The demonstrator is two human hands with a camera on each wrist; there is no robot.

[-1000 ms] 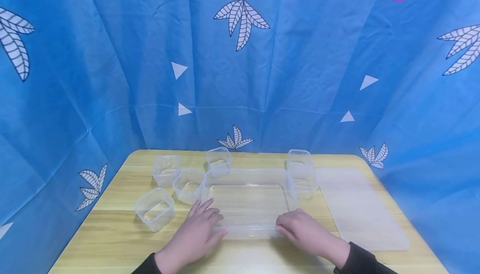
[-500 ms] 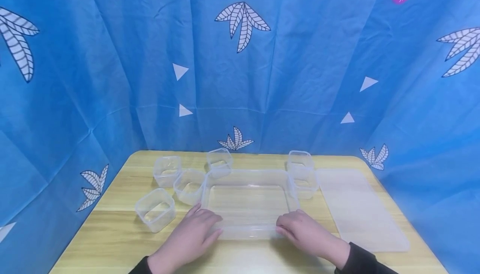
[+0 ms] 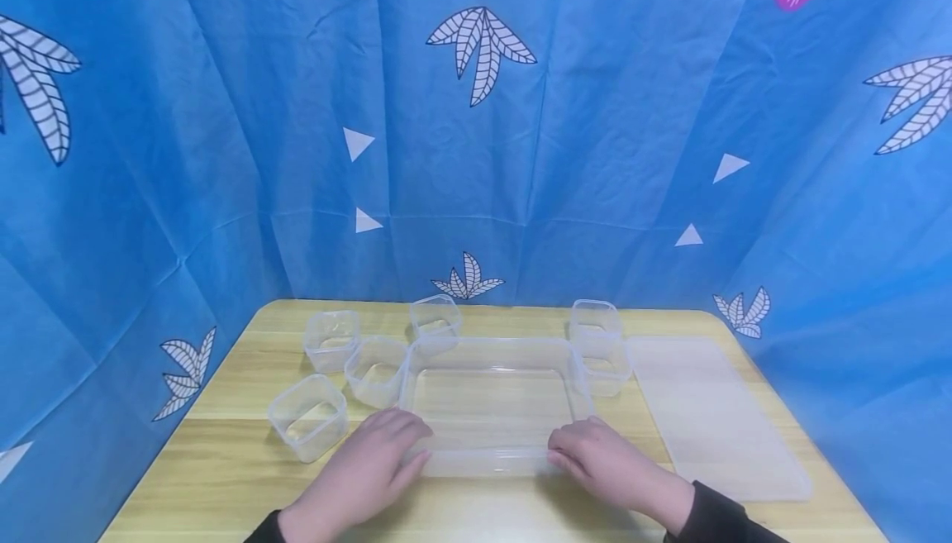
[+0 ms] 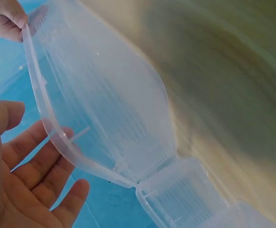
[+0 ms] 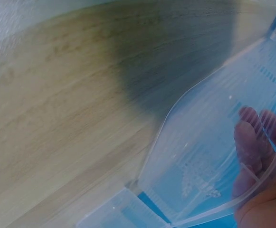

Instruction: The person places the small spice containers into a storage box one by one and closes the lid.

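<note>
A large clear plastic storage box (image 3: 491, 407) stands upright and uncovered in the middle of the wooden table. My right hand (image 3: 606, 462) pinches its near rim at the right corner, the fingers inside and showing through the wall in the right wrist view. At the near left corner is my left hand (image 3: 375, 464). Its thumb and fingers are spread apart in the left wrist view, the fingertips (image 4: 66, 135) right at the rim.
Several small clear tubs stand around the box: one near left (image 3: 308, 417), one against its left side (image 3: 375, 371), one back left (image 3: 331, 340), one behind (image 3: 435, 316), and a pair at right (image 3: 595, 320), (image 3: 604, 365). A flat translucent lid (image 3: 717, 419) lies right. Blue curtain (image 3: 476, 154) surrounds the table.
My left hand has drawn back toward me and slightly left, its fingers coming away from over the box's left corner. My right hand and the box have stayed in place.
</note>
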